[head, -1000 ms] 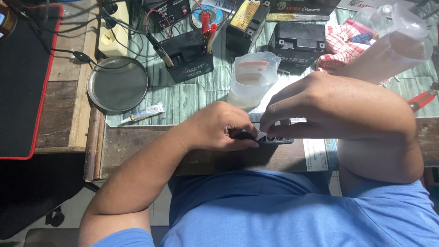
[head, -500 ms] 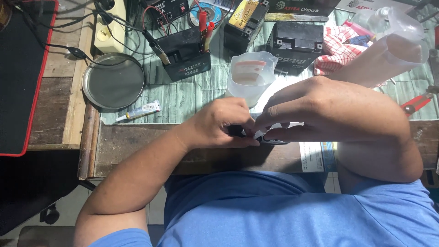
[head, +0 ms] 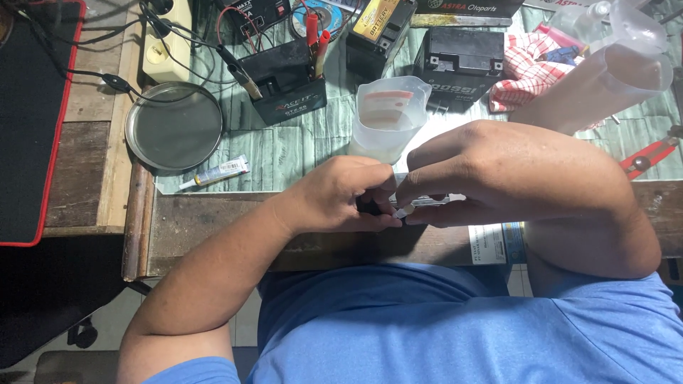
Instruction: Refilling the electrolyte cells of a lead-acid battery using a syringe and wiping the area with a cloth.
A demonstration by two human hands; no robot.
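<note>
My left hand (head: 341, 195) and my right hand (head: 491, 174) meet over the front edge of the wooden bench (head: 213, 220). Both grip a small dark object (head: 377, 208) between them, and a small white tip shows under my right fingers. Most of that object is hidden by my fingers. Just behind my hands stands a translucent plastic measuring jug (head: 388, 117). My forearms reach in from below over my blue shirt.
A round metal dish (head: 174, 128) and a small glue tube (head: 213, 173) lie at the left. Several black batteries (head: 284, 78) with clip leads stand at the back. A large plastic bottle (head: 605, 78), a checked cloth (head: 530, 60) and red-handled pliers (head: 647, 158) are at the right.
My hands have stayed together on the small dark object, with the fingers shifting slightly. The view has drifted a little to the left.
</note>
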